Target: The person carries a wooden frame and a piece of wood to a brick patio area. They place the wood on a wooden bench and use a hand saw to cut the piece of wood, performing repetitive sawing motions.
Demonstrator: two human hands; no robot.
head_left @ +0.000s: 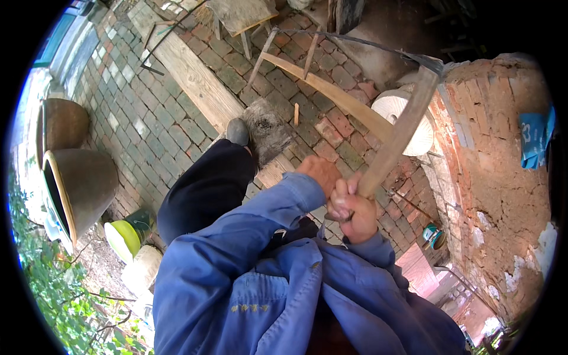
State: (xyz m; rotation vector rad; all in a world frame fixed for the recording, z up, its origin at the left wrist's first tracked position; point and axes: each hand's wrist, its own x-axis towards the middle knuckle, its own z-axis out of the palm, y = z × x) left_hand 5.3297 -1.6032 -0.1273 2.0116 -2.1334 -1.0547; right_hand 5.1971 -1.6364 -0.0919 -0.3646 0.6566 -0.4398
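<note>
A wooden frame saw (408,123) slants up and away to the right, its thin centre bar and far arm reaching back to the left. Round the near end of its thick side arm, my right hand (357,214) is closed. My left hand (319,174) is closed too, right against my right hand; what its fingers hold is hidden. The saw's blade cannot be made out. Beneath the hands lies a long wooden plank (192,80), with a dark, rough wood block (265,128) on it. My left shoe (237,131) rests against that block.
A low wooden stool (242,14) stands at the far side. Large clay jars (89,186) and a lime-green bucket (121,241) are on the left. To the right are a round white stone (408,112), a crumbling brick wall (491,148) and a small can (433,236). Brick paving (148,118) covers the ground.
</note>
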